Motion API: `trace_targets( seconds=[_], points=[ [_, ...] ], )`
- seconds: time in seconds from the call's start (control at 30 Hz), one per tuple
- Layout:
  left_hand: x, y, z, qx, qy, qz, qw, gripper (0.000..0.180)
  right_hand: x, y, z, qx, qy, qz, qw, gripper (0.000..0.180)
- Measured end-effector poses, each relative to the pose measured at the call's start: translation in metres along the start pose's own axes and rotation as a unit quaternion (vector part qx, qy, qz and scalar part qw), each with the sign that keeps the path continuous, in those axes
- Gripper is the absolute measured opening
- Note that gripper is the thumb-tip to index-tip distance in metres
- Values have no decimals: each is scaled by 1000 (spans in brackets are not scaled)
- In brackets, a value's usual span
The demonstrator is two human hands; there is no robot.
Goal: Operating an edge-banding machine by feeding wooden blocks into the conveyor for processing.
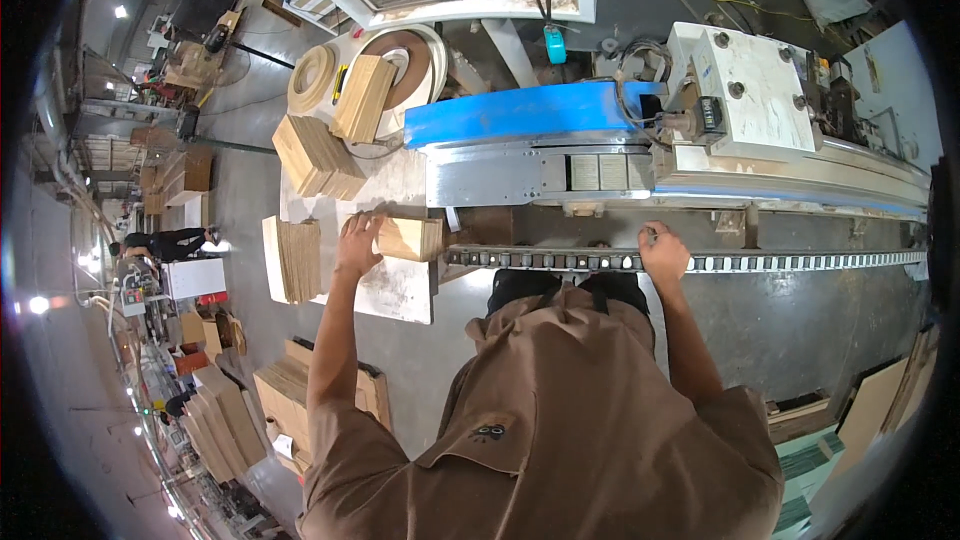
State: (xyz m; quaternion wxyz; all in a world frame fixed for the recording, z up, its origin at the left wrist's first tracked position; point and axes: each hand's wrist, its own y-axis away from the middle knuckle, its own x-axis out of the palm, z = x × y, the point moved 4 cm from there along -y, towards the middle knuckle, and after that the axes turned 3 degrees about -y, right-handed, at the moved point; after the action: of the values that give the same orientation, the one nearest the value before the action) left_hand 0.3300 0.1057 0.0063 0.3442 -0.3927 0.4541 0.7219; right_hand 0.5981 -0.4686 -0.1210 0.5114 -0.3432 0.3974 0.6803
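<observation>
A blue guard point(520, 112) tops the machine, near tape rolls point(312, 78). Panel stacks point(318, 155) lie on the table point(400, 290). More boards point(225, 420) sit on the floor.

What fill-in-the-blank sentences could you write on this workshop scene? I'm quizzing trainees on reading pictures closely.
1. The left hand rests on a small stack of ____ pieces.
2. The right hand sits on the machine's ____ track.
3. The curved guard on the machine is coloured ____.

Missing words: wooden; chain; blue.
</observation>
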Motion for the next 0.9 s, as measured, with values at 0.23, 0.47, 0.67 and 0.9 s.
trace_targets(
  seconds=[0.23,0.47,0.67,0.9],
  points=[
    [-94,-53,-119,106,194,-182,958,91,1,-1,-12,21,-38,-14,999,32],
    [-102,-136,-283,248,164,-192,935,88,46,-10,25,30,-605,197,771,36],
    [-74,-160,-318,206,197,-295,912,77,24,-5,93,130,-713,298,622,58],
    [-85,-153,-319,220,204,-277,913,61,38,-18,107,168,-818,273,477,58]
  ],
)
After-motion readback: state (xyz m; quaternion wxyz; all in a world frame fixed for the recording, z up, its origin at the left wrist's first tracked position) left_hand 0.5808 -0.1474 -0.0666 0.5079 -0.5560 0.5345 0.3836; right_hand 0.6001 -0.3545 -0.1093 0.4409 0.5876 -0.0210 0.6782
